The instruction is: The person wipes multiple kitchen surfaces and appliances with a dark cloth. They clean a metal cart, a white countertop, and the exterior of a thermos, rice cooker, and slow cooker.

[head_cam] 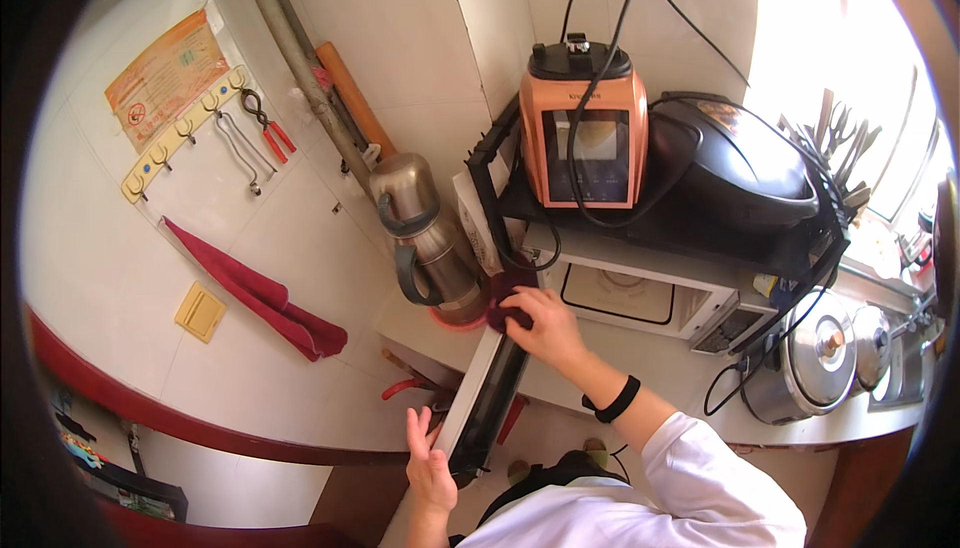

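A white microwave oven (pixel 712 308) stands with its door (pixel 480 398) swung out toward me. My right hand (pixel 546 327) pinches a dark red cloth (pixel 512 315) against the top of the door, close to its hinge side. Part of the cloth is hidden under my fingers. My left hand (pixel 433 465) is at the door's free end, palm toward its outer face, with fingers stretched and apart. Inside the microwave, the pale cavity floor (pixel 619 294) shows. Beside the cloth, a steel vacuum flask with a grey handle (pixel 442 263) stands on a red base.
Above the microwave, a black rack (pixel 675 237) bears a copper-coloured appliance (pixel 585 135) and a black lidded cooker (pixel 739 162). Loose cables hang in front. Lidded steel pots (pixel 821 353) stand at right. A red cloth (pixel 262 293) and pliers-like tongs (pixel 270 128) hang on the left wall.
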